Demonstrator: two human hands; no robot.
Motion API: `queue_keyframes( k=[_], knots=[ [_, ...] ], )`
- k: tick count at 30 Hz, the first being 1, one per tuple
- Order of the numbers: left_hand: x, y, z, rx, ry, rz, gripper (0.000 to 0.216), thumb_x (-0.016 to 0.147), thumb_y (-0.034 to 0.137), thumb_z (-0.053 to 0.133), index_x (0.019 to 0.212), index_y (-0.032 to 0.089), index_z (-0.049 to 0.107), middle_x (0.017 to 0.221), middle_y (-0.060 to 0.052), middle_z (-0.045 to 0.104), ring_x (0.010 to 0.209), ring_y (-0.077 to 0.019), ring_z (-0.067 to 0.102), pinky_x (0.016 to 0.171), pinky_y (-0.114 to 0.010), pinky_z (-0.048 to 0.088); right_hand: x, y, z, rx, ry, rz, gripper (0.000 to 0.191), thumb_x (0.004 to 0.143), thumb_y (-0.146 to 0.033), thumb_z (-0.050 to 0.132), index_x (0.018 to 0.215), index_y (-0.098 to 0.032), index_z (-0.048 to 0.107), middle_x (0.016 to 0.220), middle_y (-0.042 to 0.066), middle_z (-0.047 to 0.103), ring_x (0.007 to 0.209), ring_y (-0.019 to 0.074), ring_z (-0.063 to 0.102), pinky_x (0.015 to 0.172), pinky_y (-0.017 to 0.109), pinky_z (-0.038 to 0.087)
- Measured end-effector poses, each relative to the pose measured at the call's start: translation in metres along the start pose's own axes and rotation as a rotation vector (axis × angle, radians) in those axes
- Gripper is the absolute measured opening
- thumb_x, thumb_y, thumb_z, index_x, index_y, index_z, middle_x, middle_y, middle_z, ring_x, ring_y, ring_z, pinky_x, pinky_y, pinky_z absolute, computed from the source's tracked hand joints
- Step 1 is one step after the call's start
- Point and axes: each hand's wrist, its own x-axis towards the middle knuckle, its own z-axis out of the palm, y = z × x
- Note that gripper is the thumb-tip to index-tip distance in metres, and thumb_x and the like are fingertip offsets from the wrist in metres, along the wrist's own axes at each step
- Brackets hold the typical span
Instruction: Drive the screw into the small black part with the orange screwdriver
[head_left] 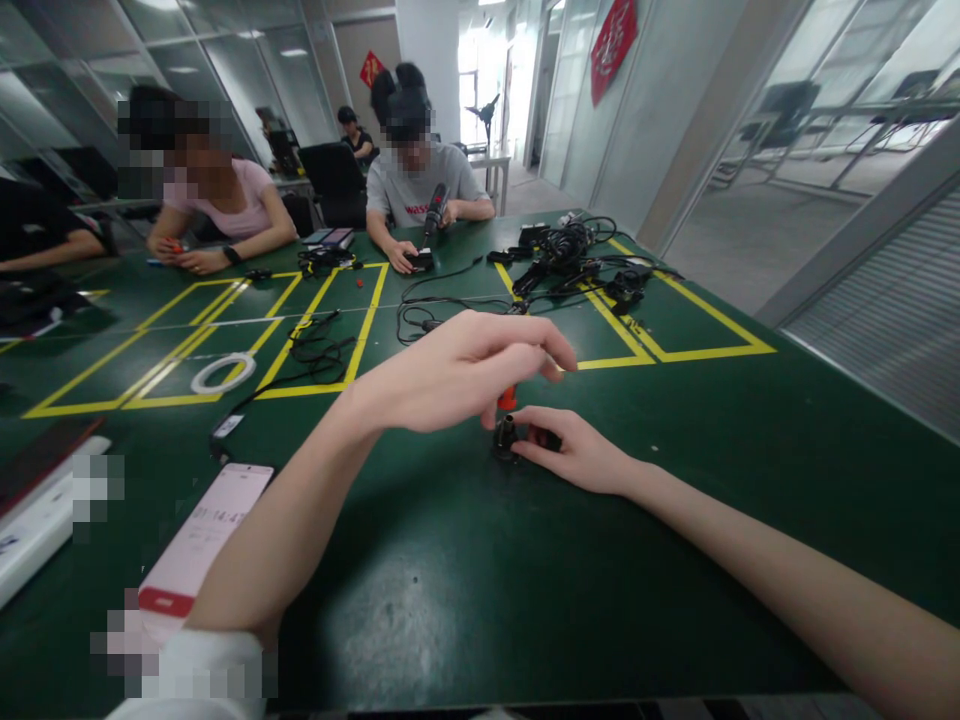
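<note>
My left hand (pixel 480 365) arches over the near middle of the table, fingers curled down and closed on a small orange-red piece (pixel 508 398). Most of that piece is hidden behind the fingers, so its kind does not show. Directly beneath it stands a small dark part (pixel 505 438) with a short metal-looking post on top, resting on the table. The thumb and fingers of my right hand (pixel 577 450) pinch this part from the right side. Whether the orange-red piece touches the post I cannot tell.
The green table (pixel 450 560) bears yellow tape outlines. A phone (pixel 210 530) lies by my left forearm, near a white ring (pixel 223 373) and a black cable (pixel 319 350). Tangled black cables (pixel 562 250) lie at the far right. Across the table, a person (pixel 424 185) holds a power tool (pixel 433 215).
</note>
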Motion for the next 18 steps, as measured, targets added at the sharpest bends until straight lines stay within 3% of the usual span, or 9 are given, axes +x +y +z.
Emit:
queue_keyframes(
  k=[3,9,12,14,18],
  knots=[
    [-0.001,0.001,-0.007,-0.158,-0.049,-0.095,0.034,0.101,0.023,0.040,0.108,0.013,0.072,0.111,-0.008,0.078,0.063,-0.0077,0.069,0.051,-0.015,0.051,0.000,-0.001,0.000,-0.006,-0.006,0.000,0.027,0.100,-0.039,0.062,0.114,-0.017,0.071,0.091,0.006,0.074,0.072,0.0177,0.065,0.068,0.030,0.053],
    [0.002,-0.012,-0.018,-0.417,-0.170,-0.180,0.032,0.102,0.035,0.053,0.111,0.012,0.073,0.122,-0.015,0.077,0.056,-0.0088,0.070,0.046,-0.017,0.046,0.000,0.000,0.001,0.014,0.003,0.005,0.027,0.100,-0.040,0.062,0.113,-0.018,0.071,0.088,0.005,0.074,0.068,0.0167,0.062,0.065,0.029,0.052],
    [0.008,-0.025,-0.017,-0.557,-0.223,-0.186,0.031,0.098,0.042,0.063,0.100,0.013,0.072,0.111,-0.015,0.080,0.056,-0.0119,0.071,0.045,-0.019,0.043,0.000,0.001,0.001,0.018,0.006,-0.002,0.027,0.100,-0.039,0.062,0.113,-0.017,0.071,0.088,0.005,0.074,0.067,0.0166,0.062,0.065,0.030,0.052],
    [0.012,-0.035,-0.017,-0.644,-0.176,-0.181,0.037,0.094,0.050,0.068,0.096,0.013,0.070,0.099,-0.013,0.080,0.055,-0.0135,0.072,0.044,-0.018,0.040,0.000,0.001,0.001,0.022,0.005,-0.011,0.028,0.100,-0.040,0.061,0.114,-0.018,0.071,0.090,0.006,0.074,0.068,0.0168,0.062,0.065,0.030,0.053],
    [0.017,-0.050,-0.018,-0.777,-0.193,-0.208,0.042,0.095,0.055,0.062,0.095,0.013,0.068,0.095,-0.013,0.080,0.058,-0.0171,0.073,0.046,-0.021,0.041,0.000,0.002,0.001,0.021,-0.001,-0.023,0.030,0.102,-0.041,0.061,0.117,-0.017,0.071,0.097,0.007,0.076,0.070,0.0166,0.064,0.066,0.030,0.054]
  ],
)
